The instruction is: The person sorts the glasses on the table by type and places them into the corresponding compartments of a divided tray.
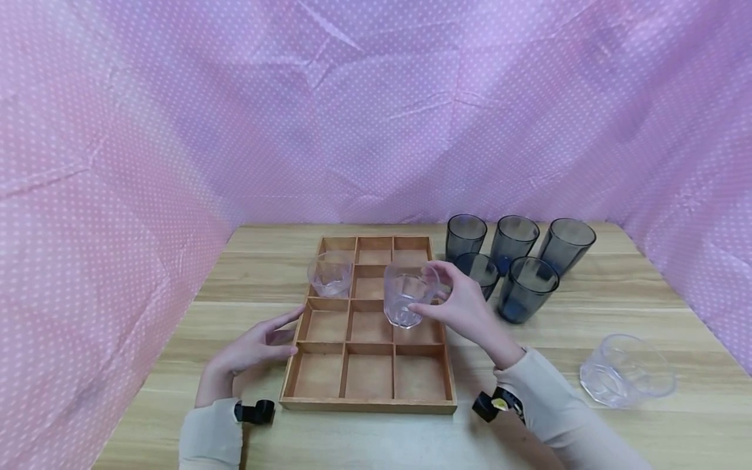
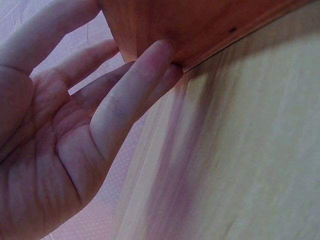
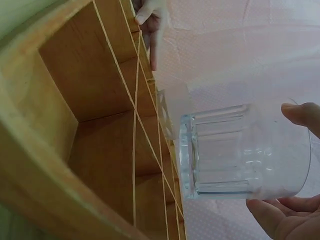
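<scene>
My right hand [image 1: 472, 310] pinches a clear glass [image 1: 404, 307] between thumb and fingers, above the middle and right columns of a wooden compartment tray [image 1: 369, 406]. In the right wrist view that glass [image 3: 235, 160] is held near its rim, its thick base toward the tray [image 3: 100, 85]. My left hand [image 1: 249, 349] rests at the tray's left side. Its fingers are extended, and fingertips touch the outer wall [image 2: 200, 30] in the left wrist view. Another clear glass [image 1: 331, 277] stands upright in the left column, second row from the back.
Several smoky grey glasses [image 1: 529, 290] stand right of the tray, behind my right hand. A clear glass [image 1: 625, 372] is on the wooden table [image 1: 593, 313] at the right, beyond my right forearm. Pink dotted cloth [image 1: 352, 130] hangs around the table.
</scene>
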The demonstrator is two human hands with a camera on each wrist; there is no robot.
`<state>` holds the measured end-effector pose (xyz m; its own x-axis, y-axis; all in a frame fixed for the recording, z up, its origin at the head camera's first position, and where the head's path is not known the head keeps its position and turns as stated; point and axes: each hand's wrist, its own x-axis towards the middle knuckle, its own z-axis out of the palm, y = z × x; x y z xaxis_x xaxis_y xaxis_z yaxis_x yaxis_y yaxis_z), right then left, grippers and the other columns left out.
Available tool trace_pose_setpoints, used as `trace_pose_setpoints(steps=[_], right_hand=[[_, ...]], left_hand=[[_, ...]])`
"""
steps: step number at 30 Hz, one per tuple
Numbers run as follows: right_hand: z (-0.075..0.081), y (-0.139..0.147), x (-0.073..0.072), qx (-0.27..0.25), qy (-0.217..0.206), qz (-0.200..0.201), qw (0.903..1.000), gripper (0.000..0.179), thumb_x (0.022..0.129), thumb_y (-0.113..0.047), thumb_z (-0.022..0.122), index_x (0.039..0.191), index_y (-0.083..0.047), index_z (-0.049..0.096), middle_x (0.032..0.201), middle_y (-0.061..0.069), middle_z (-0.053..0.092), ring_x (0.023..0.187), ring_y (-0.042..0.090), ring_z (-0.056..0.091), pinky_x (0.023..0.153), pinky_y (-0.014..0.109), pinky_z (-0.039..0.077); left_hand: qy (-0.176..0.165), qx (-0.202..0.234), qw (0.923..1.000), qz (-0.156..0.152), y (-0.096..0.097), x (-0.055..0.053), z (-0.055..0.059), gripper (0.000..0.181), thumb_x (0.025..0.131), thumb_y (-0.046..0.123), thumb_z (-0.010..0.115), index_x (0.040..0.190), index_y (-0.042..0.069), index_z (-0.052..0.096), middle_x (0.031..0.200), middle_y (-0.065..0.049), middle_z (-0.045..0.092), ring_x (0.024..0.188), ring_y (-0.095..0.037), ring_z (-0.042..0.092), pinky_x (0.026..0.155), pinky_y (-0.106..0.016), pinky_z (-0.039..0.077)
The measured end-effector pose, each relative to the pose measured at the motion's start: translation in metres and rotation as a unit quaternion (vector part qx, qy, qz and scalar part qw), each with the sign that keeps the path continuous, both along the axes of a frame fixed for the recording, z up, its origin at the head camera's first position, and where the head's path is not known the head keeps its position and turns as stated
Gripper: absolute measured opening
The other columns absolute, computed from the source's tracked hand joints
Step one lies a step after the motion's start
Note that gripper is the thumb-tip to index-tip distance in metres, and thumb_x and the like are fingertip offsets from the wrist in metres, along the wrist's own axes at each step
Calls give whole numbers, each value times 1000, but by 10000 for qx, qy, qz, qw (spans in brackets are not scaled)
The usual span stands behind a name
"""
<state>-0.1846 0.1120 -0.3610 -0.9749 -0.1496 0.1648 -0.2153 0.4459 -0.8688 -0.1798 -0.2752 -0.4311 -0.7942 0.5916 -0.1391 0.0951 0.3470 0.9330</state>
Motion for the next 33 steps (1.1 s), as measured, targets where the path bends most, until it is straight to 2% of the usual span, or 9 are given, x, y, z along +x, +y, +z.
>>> trace_pose_setpoints(steps=[10,15,18,24,33], right_hand=[[-1,-20,-27,83,-21,113,9999,72,71,-20,87,131,-3,51,126,15,61,119,28,59,98,38,52],[-4,-32,-40,162,-179,19,9997,75,70,-23,87,133,-4,50,131,14,58,120,30,60,96,40,54],[-6,-38,-48,386,-261,-87,9989,77,71,-27,87,135,-6,49,134,13,57,117,32,62,94,42,55],[-10,-47,-62,543,-141,-107,9984,77,72,-29,86,136,-5,49,133,12,58,110,29,62,94,43,52],[-10,-57,-72,730,-100,-151,9972,79,72,-32,86,137,-6,48,132,12,59,112,29,62,95,42,53]], left_hand=[[25,-139,9998,119,4,-1,-1,79,93,16,63,155,7,15,161,-23,6,139,-54,26,110,-57,35],[20,-92,9999,89,2,0,-1,79,93,16,63,155,5,14,161,-24,5,139,-54,24,109,-56,35],[15,-78,9999,78,1,1,-1,80,93,17,63,155,5,14,161,-25,5,139,-54,24,109,-56,35],[77,-80,9999,98,1,1,-2,80,93,17,63,155,5,15,161,-24,6,139,-54,26,109,-54,36],[57,7,9999,103,1,0,-2,80,93,16,63,155,5,14,161,-25,4,140,-53,24,109,-48,38]])
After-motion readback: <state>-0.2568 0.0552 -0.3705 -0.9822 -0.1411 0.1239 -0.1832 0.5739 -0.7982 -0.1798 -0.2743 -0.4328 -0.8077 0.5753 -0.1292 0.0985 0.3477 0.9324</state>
